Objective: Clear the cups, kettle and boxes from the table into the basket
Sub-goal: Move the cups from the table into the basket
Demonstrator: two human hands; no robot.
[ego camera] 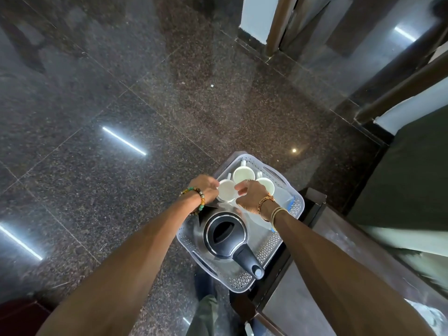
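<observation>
The left grip [204, 187] and right grip [249, 195] both hold the white cup [226, 190]; a slip could crack it on the kettle [225, 235].

Both bare forearms stretch forward and converge, backs of the hands up. The left hand [204, 186] curls its fingers against the left side of a white cup [226, 190]. The right hand [251, 194] meets the cup's right rim with bent fingers.

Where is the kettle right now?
In the head view, lower centre: the kettle stands in the near end of the basket, handle toward the person, just nearer than the three white cups.
</observation>
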